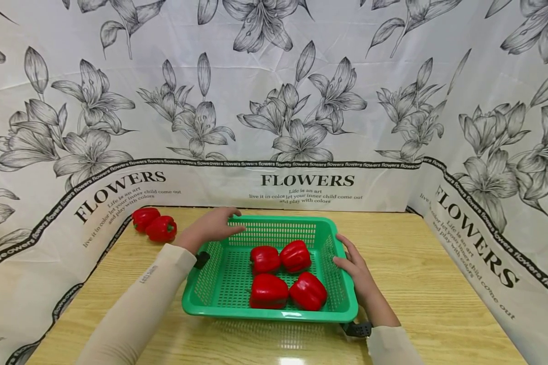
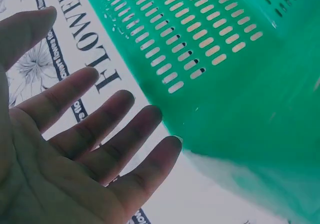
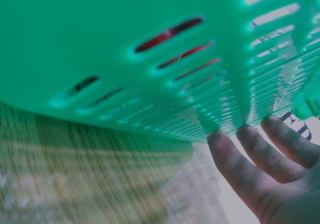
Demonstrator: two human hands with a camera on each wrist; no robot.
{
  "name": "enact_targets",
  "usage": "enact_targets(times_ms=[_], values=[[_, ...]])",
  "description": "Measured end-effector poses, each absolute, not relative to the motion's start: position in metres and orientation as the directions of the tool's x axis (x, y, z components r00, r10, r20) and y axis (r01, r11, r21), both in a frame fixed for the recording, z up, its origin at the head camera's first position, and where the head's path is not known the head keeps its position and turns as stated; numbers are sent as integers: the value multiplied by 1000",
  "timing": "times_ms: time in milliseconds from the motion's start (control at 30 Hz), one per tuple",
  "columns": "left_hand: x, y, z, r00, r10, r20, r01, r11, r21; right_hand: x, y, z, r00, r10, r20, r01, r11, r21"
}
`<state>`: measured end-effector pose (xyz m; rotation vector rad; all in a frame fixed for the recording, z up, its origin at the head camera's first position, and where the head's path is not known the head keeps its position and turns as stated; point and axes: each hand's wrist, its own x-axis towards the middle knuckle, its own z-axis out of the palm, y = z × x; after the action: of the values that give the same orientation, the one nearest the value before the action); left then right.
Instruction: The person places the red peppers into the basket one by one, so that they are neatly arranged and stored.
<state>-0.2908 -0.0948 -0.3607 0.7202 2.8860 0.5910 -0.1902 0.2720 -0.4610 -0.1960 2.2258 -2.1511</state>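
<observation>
A green plastic basket [image 1: 269, 315] with slotted walls holds several red bell peppers [image 1: 297, 256]. At its far left corner is my left hand [image 1: 213, 225], palm toward the basket. In the left wrist view its fingers [image 2: 107, 129] are spread and fairly straight, with the basket's wall [image 2: 165, 104] just beyond the fingertips. My right hand [image 1: 357, 268] holds the right rim, thumb over the top and fingers outside. From the right wrist view, three fingertips [image 3: 222, 144] lie against the slotted wall; the thumb is hidden there.
Two more red bell peppers [image 1: 161, 229] sit on the wooden table [image 1: 420, 284] at the back left. White flower-printed cloth [image 1: 310, 185] closes off the back and both sides. Black straps [image 1: 357, 329] are on both wrists.
</observation>
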Motion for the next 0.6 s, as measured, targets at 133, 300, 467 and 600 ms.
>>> enact_targets(times_ms=[133, 300, 467, 600], values=[[-291, -100, -357, -885, 465, -11, 419, 809, 412, -190, 272, -461, -992, -114, 59, -64, 35, -997], [-290, -107, -352, -890, 456, -13, 407, 806, 430, -189, 272, -463, -991, -117, 61, -65, 31, -997], [-292, -118, -352, -893, 450, 4, 405, 800, 443, -189, 272, -463, -991, -115, 64, -68, 31, -997], [-296, -127, -354, -894, 447, 31, 412, 794, 446, -190, 272, -463, -991, -116, 68, -72, 33, -997]])
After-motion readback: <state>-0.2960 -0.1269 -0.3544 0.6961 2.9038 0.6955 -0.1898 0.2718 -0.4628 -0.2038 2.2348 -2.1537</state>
